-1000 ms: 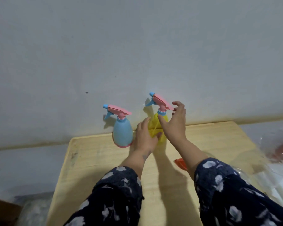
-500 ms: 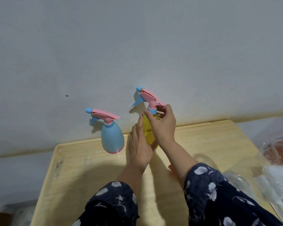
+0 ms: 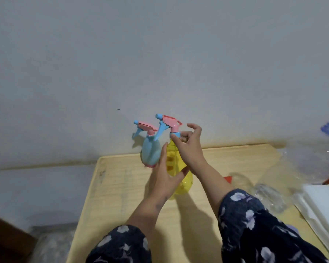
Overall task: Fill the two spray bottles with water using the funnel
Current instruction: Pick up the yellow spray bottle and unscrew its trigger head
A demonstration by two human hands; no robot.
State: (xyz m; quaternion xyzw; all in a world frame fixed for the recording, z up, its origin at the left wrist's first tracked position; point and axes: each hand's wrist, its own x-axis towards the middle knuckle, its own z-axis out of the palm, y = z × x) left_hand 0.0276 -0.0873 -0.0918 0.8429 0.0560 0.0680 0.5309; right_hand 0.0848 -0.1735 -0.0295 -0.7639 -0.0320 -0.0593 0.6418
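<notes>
The collar under the pink spray head point(image 3: 170, 123) is pinched by thumb and forefinger of the right hand point(image 3: 188, 147), remaining fingers spread. The yellow bottle point(image 3: 176, 168), tilted, is clasped around its body by the left hand point(image 3: 164, 179) above the wooden table point(image 3: 122, 186). The blue bottle point(image 3: 150, 152) is seen just left, at the far edge.

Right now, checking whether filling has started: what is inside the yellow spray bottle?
Through the clear yellow spray bottle no water level shows. The left hand covers much of its body, so that part is hidden.
</notes>
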